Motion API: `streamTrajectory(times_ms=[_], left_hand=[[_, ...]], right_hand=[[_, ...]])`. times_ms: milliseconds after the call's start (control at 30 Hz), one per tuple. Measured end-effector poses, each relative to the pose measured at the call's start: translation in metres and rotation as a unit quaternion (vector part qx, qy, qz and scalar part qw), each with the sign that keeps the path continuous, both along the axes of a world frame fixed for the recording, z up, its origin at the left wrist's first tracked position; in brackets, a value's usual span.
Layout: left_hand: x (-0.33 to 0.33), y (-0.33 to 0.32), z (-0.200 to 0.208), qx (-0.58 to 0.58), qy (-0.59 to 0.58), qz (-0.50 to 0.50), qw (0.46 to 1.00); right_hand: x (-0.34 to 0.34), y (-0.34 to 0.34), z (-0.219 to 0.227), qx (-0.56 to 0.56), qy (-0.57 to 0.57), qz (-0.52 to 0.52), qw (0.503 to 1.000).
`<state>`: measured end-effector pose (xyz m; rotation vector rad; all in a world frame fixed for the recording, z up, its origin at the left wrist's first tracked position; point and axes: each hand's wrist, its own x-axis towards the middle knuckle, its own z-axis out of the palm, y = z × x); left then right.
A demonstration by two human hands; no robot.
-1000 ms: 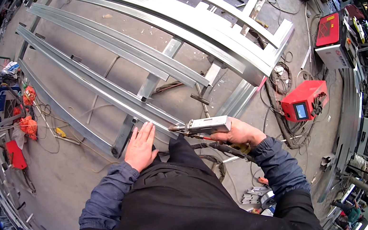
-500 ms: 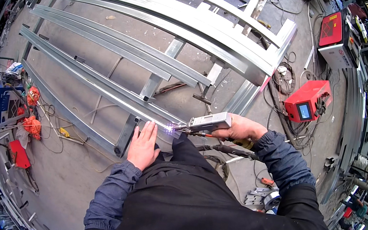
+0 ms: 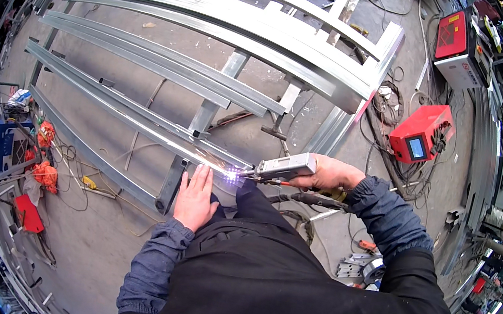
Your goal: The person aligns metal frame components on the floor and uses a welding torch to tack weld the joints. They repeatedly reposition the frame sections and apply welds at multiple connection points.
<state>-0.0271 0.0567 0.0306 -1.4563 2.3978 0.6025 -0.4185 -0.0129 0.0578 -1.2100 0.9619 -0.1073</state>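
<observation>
My right hand (image 3: 332, 174) is wrapped around a grey handheld welding gun (image 3: 286, 164). At its nozzle a bright violet-white spark (image 3: 232, 174) glows near the right end of a long silvery metal channel (image 3: 139, 118). Thin orange streaks fly leftward from the spark along the channel. My left hand (image 3: 195, 198) lies flat with its fingers stretched, fingertips at the channel's near edge, just left of the spark. Beneath the channel, a square metal tube (image 3: 171, 185) runs toward me beside that hand. The exact weld spot is hidden by glare.
More long metal profiles (image 3: 221, 14) lie across supports farther off. A red box with a screen (image 3: 423, 135) stands on the floor at right, with a red-and-white machine (image 3: 456, 48) behind it. Dark cables (image 3: 390, 156) trail nearby. Orange bundles (image 3: 44, 175) sit at left.
The spark has grown brighter, and orange streaks now spread leftward from it. Both hands and the welding gun stay in nearly the same place.
</observation>
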Motion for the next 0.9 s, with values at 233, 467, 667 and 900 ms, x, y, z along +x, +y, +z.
streamTrajectory(times_ms=[233, 467, 667, 900], left_hand=[[-0.001, 0.001, -0.001, -0.007, 0.001, -0.003, 1.000], [-0.006, 0.000, 0.006, 0.006, -0.022, 0.000, 1.000], [-0.005, 0.001, 0.004, 0.004, -0.025, 0.000, 1.000], [-0.006, -0.001, 0.003, 0.012, -0.011, 0.003, 1.000]], right_hand=[[-0.007, 0.006, -0.005, -0.013, 0.002, 0.007, 1.000], [-0.007, 0.004, 0.010, -0.014, 0.015, 0.021, 1.000], [-0.010, 0.007, 0.011, -0.011, 0.024, 0.023, 0.999], [-0.014, 0.008, 0.014, -0.015, 0.032, 0.025, 0.999]])
